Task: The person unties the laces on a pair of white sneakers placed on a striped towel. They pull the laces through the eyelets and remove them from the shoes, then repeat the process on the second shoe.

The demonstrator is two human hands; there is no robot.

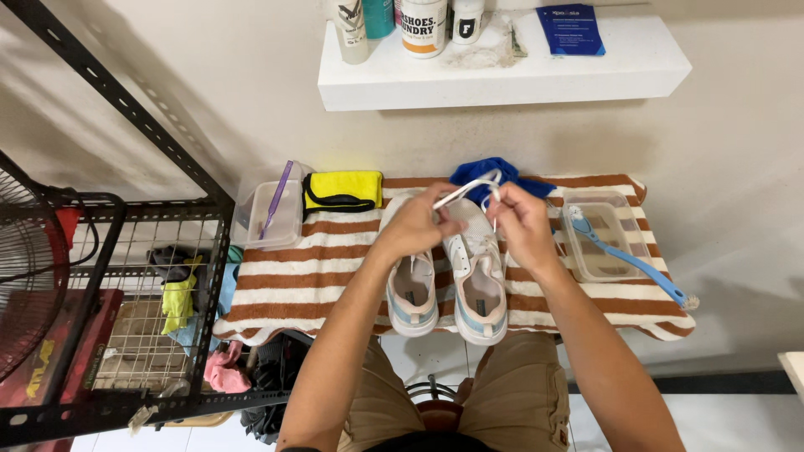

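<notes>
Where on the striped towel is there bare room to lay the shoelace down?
Bare towel lies between the left container, yellow cloth and the shoes; a narrower strip lies between the shoes and the right container. Both hands and the lace crowd the centre.

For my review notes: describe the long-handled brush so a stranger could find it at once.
Start at the striped towel covering the table. At its right end sits a clear plastic tub; the brush lies slanting across it, handle overhanging the towel's edge. It is the only light-blue, long-handled tool there.
</notes>
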